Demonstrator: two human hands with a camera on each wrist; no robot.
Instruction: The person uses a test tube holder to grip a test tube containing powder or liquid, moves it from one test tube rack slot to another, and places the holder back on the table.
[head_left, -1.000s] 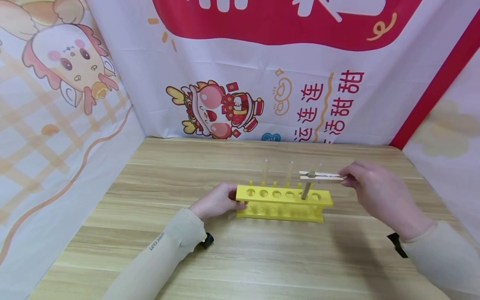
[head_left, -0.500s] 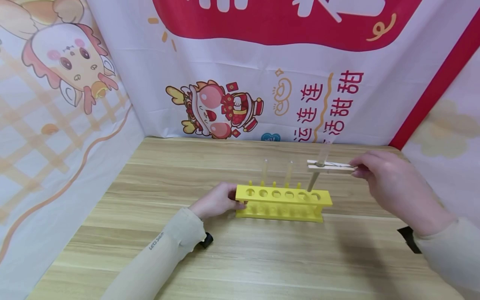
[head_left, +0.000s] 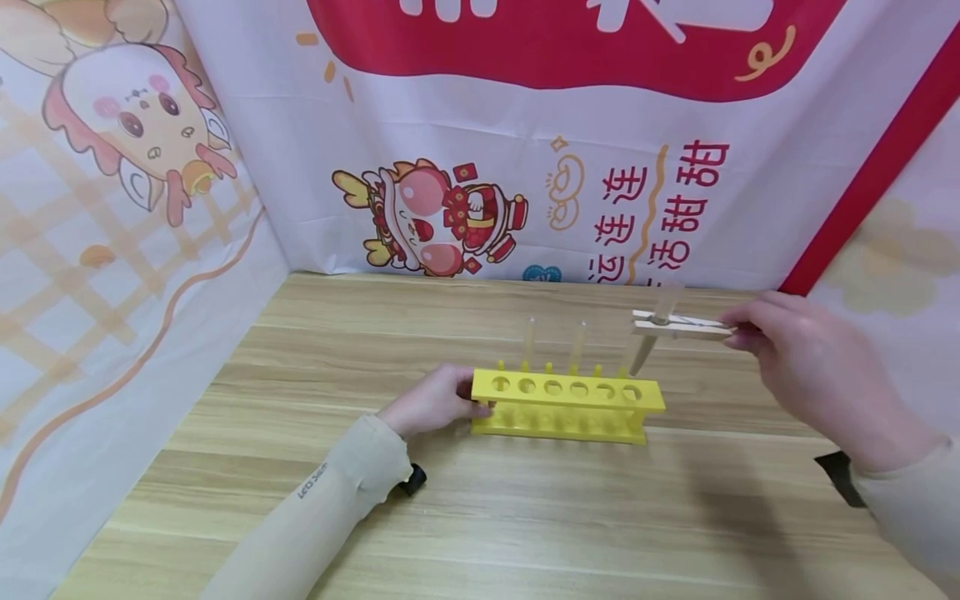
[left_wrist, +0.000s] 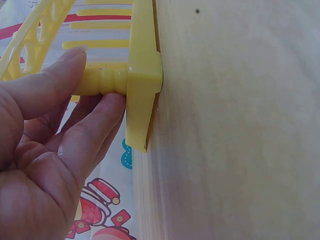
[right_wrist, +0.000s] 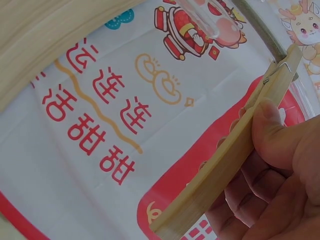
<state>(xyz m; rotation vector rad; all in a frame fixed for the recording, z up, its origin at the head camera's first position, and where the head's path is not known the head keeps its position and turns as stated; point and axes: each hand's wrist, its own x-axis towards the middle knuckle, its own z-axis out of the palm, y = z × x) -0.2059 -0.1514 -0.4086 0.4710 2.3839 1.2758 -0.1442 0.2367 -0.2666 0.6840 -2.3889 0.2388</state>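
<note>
My left hand (head_left: 435,404) grips the left end of a yellow test tube rack (head_left: 540,387). In the left wrist view, thumb and fingers close around its round end post (left_wrist: 102,80). My right hand (head_left: 817,367) holds a wooden test tube clamp (head_left: 697,329), thumb pressed on its side in the right wrist view. Clipped in the clamp's far end is a clear test tube (head_left: 645,354), its lower part filled with something grey-brown. The tube leans, its bottom end near the rack's back right corner.
Clear test tubes, among them one tube (head_left: 529,337) and another (head_left: 578,343), stand upside down on pegs along the rack's back. The wood-grain table (head_left: 525,517) ends at a printed cloth wall (head_left: 300,192); more printed cloth hangs at both sides.
The right hand has moved right and upward with the clamp, drawing the test tube out of a hole near the rack's right end. The left hand and rack stay put.
</note>
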